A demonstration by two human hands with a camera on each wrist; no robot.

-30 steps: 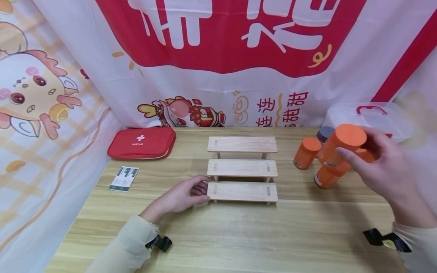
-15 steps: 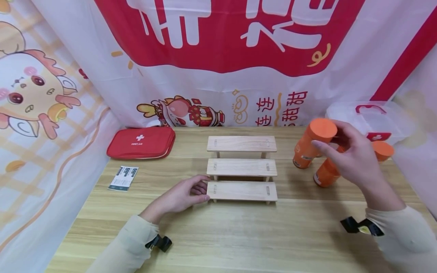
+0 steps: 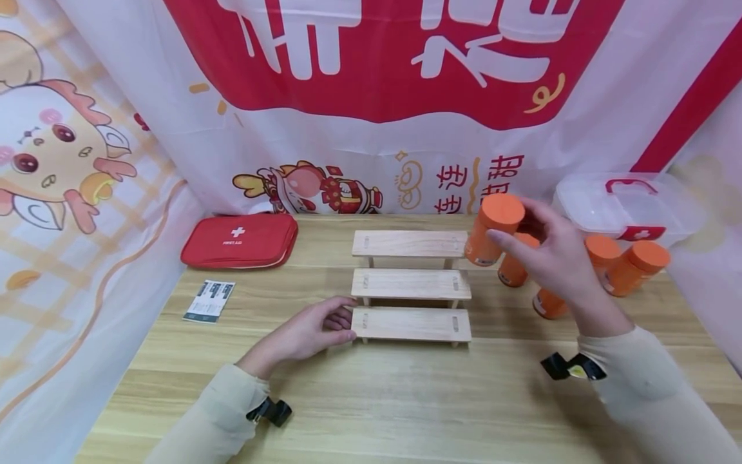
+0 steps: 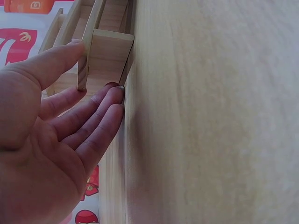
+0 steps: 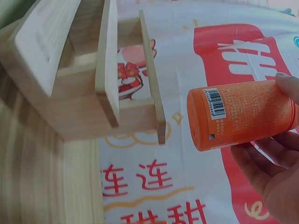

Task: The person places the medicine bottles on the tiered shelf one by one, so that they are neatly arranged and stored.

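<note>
My right hand [image 3: 553, 248] grips an orange bottle [image 3: 487, 235] with an orange lid, raised just right of the top step of a three-step wooden display rack [image 3: 411, 283]. The right wrist view shows a barcode label on the bottle [image 5: 233, 114], its base pointing towards the rack, a gap between them. At the rack's left end, my left hand [image 3: 313, 330] pinches the lowest step. In the left wrist view the thumb and index finger of the left hand [image 4: 56, 112] lie on either side of that board's end, the other fingers extended beneath.
Several more orange bottles [image 3: 636, 267] stand right of the rack, some partly behind my right hand. A clear plastic box [image 3: 626, 206] with a red handle is at the back right. A red first-aid pouch [image 3: 240, 241] and a printed card [image 3: 210, 301] lie on the left.
My right hand has carried the orange bottle leftward, from above the other bottles to beside the rack's top step. The left hand stays on the lowest step.
</note>
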